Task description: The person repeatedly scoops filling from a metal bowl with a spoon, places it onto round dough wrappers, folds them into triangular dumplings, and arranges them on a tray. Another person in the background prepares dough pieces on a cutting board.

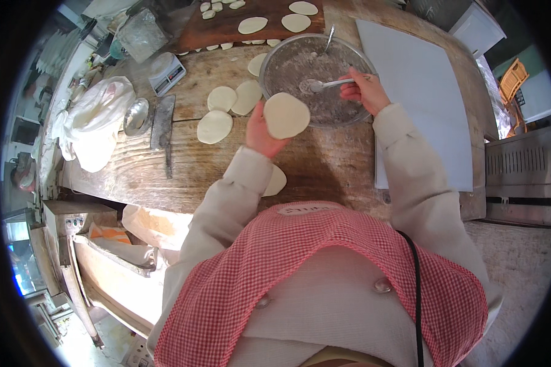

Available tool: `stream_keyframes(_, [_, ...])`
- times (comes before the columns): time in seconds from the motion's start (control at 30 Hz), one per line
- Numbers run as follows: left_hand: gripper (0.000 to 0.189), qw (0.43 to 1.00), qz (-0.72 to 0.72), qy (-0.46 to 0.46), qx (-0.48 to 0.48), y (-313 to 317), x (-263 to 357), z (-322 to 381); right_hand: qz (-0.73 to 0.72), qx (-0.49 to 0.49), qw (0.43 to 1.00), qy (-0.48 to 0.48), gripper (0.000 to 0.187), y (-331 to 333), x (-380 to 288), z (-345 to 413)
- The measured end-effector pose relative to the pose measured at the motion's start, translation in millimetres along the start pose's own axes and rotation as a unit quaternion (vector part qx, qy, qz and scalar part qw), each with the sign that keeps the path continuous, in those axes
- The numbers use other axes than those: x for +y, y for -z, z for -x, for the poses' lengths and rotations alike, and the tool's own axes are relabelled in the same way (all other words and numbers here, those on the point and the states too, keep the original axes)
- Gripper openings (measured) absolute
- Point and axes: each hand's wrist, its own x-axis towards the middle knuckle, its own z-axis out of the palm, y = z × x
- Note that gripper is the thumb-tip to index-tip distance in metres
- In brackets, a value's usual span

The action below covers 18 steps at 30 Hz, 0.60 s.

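Note:
A flat round dough wrapper [287, 115] rests on my left hand [262, 133], beside the near left rim of a large metal bowl [267, 87]. Over the bowl, my right hand [363, 91] grips a metal spoon [337, 83], whose end is in a greyish, crumbly filling [298, 66]. Another spoon [330, 38] leans against the bowl's far rim. More dough rounds [215, 127] lie on the wooden table left of the bowl, some touching or overlapping. One dough round [275, 180] is partly hidden by my left sleeve.
A white board [422, 105] lies to the right. At the left are a digital kitchen scale [167, 73], a small metal bowl [137, 117], a flat dark metal blade [163, 121] and a white plastic bag [96, 124]. A brown board [275, 9] at the back holds dough pieces.

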Motion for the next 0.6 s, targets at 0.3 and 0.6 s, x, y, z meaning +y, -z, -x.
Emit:
stream_keyframes(0.3, [0.050, 0.999, 0.011, -0.030, 0.018, -20, -32, -46, 0.512, 0.005, 0.690, 0.511, 0.025, -46, 5, 86])
stream_keyframes(0.6, [0.045, 0.999, 0.002, -0.025, 0.035, 5, -28, 12, 0.633, -0.037, 0.673, 0.380, 0.039, -17, 48, 60])
